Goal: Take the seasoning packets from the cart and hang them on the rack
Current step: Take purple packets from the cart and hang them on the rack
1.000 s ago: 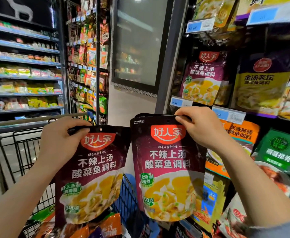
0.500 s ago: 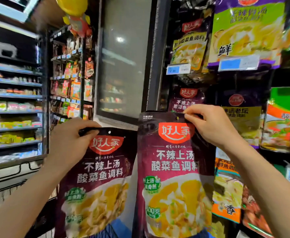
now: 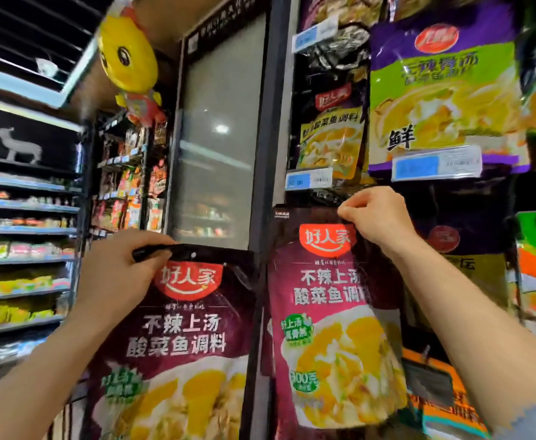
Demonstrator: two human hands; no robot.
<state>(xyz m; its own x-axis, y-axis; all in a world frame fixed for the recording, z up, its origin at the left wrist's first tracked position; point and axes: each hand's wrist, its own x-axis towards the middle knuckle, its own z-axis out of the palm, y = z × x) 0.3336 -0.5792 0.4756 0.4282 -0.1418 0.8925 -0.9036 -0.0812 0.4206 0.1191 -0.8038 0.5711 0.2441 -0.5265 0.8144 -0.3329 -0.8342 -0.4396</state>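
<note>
Right packet (image 3: pixel 330 300) raised since a second ago, now pinched at top edge by right hand (image 3: pixel 377 217), just under price tag (image 3: pixel 309 179) at rack's left edge. Hanging judged imminent. Left packet (image 3: pixel 177 338) pinched by left hand (image 3: pixel 117 274), held lower.

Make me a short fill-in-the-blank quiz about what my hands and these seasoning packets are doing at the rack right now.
1. Each hand grips a maroon packet by its ____ edge.
2. The right hand holds its packet ____ than the one in the left hand.
3. The right packet's top sits just below a price tag with a ____ patch.
4. The left packet hangs in front of a ____ door.

Missing words: top; higher; blue; glass
</note>
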